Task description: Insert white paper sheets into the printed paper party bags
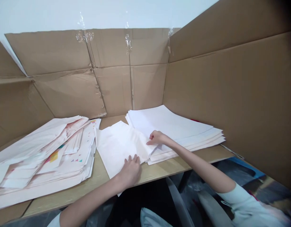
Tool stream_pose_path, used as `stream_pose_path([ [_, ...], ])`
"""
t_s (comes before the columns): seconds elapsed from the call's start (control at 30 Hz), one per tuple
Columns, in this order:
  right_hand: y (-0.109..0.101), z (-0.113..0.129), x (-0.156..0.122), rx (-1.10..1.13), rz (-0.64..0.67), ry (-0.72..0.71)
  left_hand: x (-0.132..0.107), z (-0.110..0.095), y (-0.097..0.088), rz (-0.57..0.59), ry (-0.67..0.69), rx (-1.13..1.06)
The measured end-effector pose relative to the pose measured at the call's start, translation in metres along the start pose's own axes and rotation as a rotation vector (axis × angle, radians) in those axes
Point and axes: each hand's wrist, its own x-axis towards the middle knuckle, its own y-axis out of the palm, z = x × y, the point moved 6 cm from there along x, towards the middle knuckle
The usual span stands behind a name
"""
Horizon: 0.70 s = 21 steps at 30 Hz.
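Observation:
A white paper sheet (117, 145) lies folded on the wooden table (98, 179) in front of me. My left hand (130, 171) rests flat on its near right corner, fingers together, pressing it down. My right hand (157, 137) pinches the sheet's right edge where it overlaps a neat stack of white sheets (178, 129) at the right. A looser, spread heap of folded sheets with coloured print (48, 154) lies at the left.
Brown cardboard walls (126, 72) taped together enclose the table at the back, left and right (230, 94). A blue object (249, 168) and a chair part (181, 205) show below the table's front edge.

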Motion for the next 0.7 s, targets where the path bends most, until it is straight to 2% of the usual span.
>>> stream_pose_path([
  [0.13, -0.008, 0.019, 0.011, -0.046, -0.09, -0.009, 0.011, 0.019, -0.006, -0.087, -0.039, -0.114],
  [0.3, -0.026, 0.058, 0.028, -0.161, -0.131, -0.001, 0.019, 0.063, -0.03, -0.273, -0.252, -0.196],
  [0.4, -0.04, 0.082, 0.032, -0.095, -0.235, -0.031, 0.021, 0.095, -0.05, -0.401, -0.321, -0.272],
  [0.5, -0.057, 0.101, 0.035, 0.136, -0.331, -0.067, 0.022, 0.117, -0.066, -0.482, -0.273, -0.491],
  [0.6, -0.074, 0.127, 0.044, 0.291, -0.359, -0.155, 0.024, 0.113, -0.07, -0.505, -0.19, -0.68],
  [0.7, -0.085, 0.173, 0.055, 0.154, -0.375, -0.256, 0.037, 0.078, -0.064, -0.383, -0.081, -0.696],
])
